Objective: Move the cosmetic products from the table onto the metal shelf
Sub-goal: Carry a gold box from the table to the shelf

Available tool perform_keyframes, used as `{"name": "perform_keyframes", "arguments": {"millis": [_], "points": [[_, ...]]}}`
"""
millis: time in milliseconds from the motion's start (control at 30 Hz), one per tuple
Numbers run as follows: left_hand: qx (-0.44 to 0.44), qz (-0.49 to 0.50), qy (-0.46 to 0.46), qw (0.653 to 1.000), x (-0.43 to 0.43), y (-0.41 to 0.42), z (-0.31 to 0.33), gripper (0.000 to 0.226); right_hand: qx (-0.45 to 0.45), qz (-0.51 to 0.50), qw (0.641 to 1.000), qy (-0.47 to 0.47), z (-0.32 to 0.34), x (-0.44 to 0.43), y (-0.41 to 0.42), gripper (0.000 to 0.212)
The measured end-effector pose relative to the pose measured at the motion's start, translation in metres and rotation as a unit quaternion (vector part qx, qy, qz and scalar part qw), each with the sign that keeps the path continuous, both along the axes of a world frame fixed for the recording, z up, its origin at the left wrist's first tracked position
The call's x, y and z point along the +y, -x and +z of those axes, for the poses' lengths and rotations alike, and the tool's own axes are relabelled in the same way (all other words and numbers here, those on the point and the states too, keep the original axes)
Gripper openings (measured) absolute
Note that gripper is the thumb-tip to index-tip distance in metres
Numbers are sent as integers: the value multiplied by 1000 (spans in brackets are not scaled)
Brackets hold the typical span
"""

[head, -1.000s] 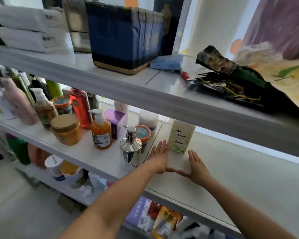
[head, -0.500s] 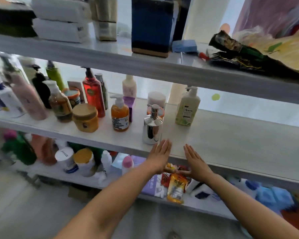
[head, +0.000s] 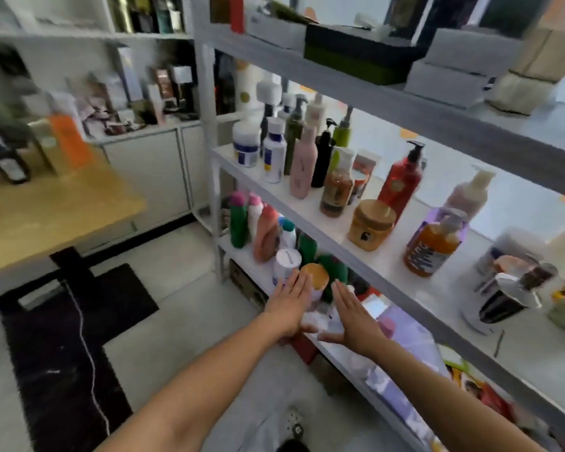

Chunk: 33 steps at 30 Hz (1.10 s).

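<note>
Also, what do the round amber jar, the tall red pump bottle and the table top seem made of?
Amber jar: translucent amber plastic, possibly glass; its flat tan lid looks matte, wood-like. Red pump bottle: glossy red plastic, judging by its highlights, with a black pump. Table top: pale wood or wood-look laminate, smooth; blur hides any grain.

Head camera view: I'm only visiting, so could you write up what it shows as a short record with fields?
Left hand: flat, fingers straight, holding nothing
Right hand: flat, fingers straight, holding nothing
Hands' place: side by side in front of the metal shelf, low down
Middle tier: pink bottle, red pump bottle, jar with a wooden lid, orange pump bottle, all upright
Table: to the left, blurred; a tall orange container stands on it
</note>
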<state>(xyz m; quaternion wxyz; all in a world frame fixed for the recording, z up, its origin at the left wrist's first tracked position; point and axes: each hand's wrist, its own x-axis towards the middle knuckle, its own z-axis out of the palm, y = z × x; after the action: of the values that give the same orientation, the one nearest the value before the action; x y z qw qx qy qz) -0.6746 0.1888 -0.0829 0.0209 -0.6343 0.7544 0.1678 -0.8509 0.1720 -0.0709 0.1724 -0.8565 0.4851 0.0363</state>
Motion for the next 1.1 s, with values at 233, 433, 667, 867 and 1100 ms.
{"name": "perform_keyframes", "arguments": {"millis": [233, 433, 667, 867, 1100], "points": [[-1, 195, -15, 981, 16, -169, -4, 109, -7, 209, 978, 24, 2, -57, -186, 113], [-26, 342, 21, 939, -1, -329, 28, 110, -17, 326, 945, 35, 14, -123, -380, 145], [-39, 490, 14, 871, 14, -464, 56, 107, -35, 401, 915, 37, 41, -142, -557, 135], [-34, 529, -10, 848, 24, -538, 35, 111, -23, 449, 893, 8, 26, -132, -654, 139], [-34, 532, -7, 846, 6, -665, 31, 112, -8, 429, 903, 0, 13, -157, -771, 144]]}}
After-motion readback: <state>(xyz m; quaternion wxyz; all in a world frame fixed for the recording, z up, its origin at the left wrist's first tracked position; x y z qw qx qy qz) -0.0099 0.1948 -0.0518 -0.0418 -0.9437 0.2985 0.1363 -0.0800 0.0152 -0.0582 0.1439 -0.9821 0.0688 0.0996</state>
